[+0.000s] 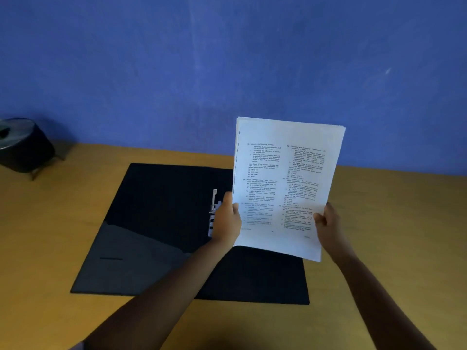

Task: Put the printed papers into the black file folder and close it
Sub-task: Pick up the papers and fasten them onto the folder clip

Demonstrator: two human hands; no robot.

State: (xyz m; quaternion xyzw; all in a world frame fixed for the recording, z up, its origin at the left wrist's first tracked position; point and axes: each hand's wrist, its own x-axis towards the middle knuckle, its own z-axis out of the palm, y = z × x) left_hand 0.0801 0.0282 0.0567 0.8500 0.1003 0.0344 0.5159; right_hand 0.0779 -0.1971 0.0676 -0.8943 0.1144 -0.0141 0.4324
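The black file folder (161, 198) lies open and flat on the wooden table, with a grey pocket on its left flap and a metal clip (213, 205) along the spine. Above its right half I hold a stack of printed papers (285, 178) upright, printed side facing me. My left hand (227, 221) grips the stack's lower left edge. My right hand (326, 226) grips its lower right edge. The papers hide part of the folder's right flap.
The yellow-brown wooden table (50, 236) runs to a blue wall (227, 59) behind. A dark round container with a grey lid (22, 145) stands at the far left of the table.
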